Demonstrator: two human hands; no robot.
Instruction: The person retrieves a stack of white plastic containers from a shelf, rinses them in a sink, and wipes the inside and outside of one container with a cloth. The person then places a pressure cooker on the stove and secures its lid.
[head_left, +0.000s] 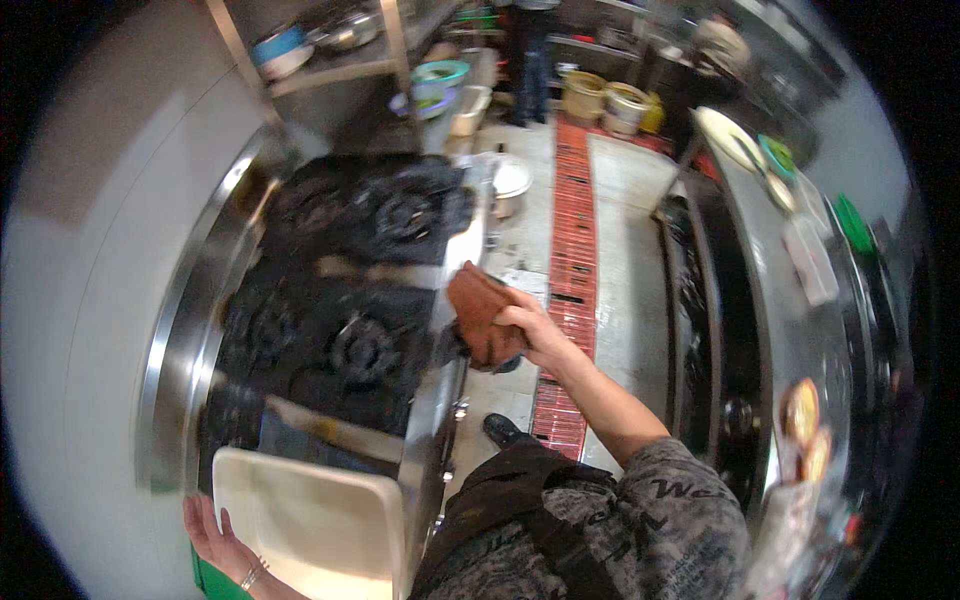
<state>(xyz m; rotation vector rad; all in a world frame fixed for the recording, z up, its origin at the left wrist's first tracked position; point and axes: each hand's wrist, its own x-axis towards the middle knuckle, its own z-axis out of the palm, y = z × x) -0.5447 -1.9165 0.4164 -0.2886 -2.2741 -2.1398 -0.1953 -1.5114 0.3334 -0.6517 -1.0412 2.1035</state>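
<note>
A folded brown cloth (484, 315) is gripped in my right hand (529, 326), over the front metal edge (465, 255) of a gas stove. Dark burners (364, 349) with blackened grates lie just left of the cloth. My left hand (217, 532) is empty, its fingers apart, beside the left rim of a deep off-white plastic tub (315, 480). Whether that hand touches the tub I cannot tell. The tub stands at the near end of the stove.
Along the floor runs a red slatted drain grating (574, 262). A white lidded pot (510, 184) stands beside the stove. To the right, a steel counter (757, 240) holds plates and containers. Buckets (585, 94) and two people (529, 60) are at the back.
</note>
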